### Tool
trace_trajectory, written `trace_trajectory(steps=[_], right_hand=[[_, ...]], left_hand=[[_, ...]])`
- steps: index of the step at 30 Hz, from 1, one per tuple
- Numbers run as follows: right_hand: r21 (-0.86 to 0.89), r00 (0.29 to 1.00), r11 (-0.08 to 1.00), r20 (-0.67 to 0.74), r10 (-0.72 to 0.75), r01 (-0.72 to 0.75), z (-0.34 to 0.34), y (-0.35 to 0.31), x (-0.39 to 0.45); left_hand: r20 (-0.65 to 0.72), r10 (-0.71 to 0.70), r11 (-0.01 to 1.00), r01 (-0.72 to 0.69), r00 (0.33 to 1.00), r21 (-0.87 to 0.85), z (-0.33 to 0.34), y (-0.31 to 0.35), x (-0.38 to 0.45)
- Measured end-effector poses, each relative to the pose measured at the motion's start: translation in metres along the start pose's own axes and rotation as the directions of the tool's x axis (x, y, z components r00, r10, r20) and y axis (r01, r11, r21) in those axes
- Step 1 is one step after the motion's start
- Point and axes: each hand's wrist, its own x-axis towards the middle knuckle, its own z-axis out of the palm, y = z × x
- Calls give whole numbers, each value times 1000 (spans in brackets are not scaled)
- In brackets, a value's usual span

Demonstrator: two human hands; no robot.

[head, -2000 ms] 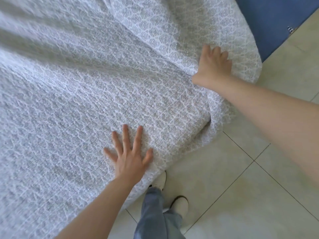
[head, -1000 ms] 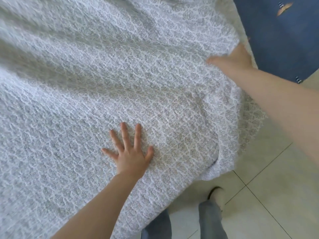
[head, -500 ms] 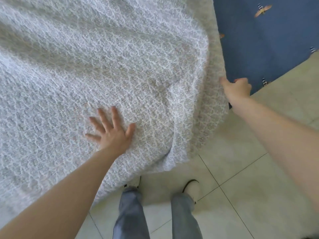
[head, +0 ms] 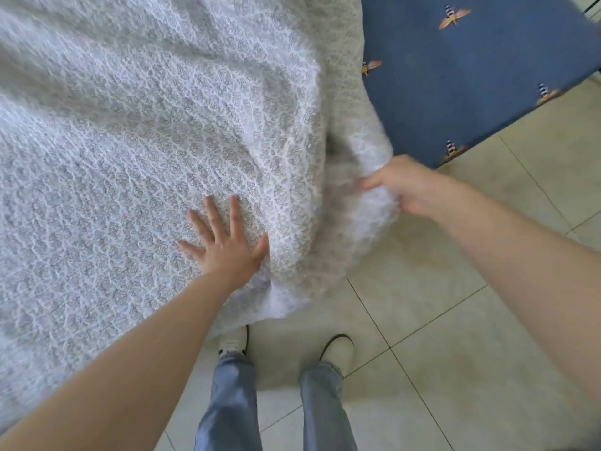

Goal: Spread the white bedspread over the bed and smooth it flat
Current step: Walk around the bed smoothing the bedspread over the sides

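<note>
View from above, looking down at a bed corner. A white bedspread (head: pixel 146 131) w/ a grey floral lattice pattern is draped over the bed, filling the left and centre of the view; its corner hangs down toward the floor just in front of the person's feet. The left hand (head: pixel 224 242) is laid flat on the bedspread near the bed's edge, fingers straight and spread, palm pressed down. The right hand (head: pixel 406 187) is seen at the hanging corner, fingers curled round a bunched fold of the bedspread; this part is motion-blurred, so the grip's detail is unclear. Wrinkles are seen running across the fabric btwn the hands. A blue sheet (head: pixel 471 70) printed w/ bees is exposed top right, beside the bedspread. Beige floor tiles (head: pixel 471 353), grey-blue trousers (head: pixel 227 402) and light shoes (head: pixel 232 343) are visible below.
</note>
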Motion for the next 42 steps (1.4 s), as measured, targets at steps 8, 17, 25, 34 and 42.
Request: trace_trajectory(steps=[8, 17, 25, 34, 42], right_hand=[[84, 773, 995, -628, 92, -51, -106, 45, 28], [665, 985, 746, 148, -89, -33, -80, 47, -30], [697, 789, 715, -473, 393, 62, -152, 115, 9], [-237, 771, 969, -603, -205, 72, -98, 59, 30], [-658, 865, 744, -304, -399, 112, -50, -13, 49]], left_hand=[[24, 28, 1000, -28, 999, -3, -2, 0, -1], [66, 23, 1000, -24, 998, 19, -5, 0, 2], [80, 21, 1000, -22, 997, 9, -7, 3, -2], [86, 0, 999, -3, 996, 44, -6, 5, 1], [80, 1, 999, -4, 997, 41, -3, 2, 3]])
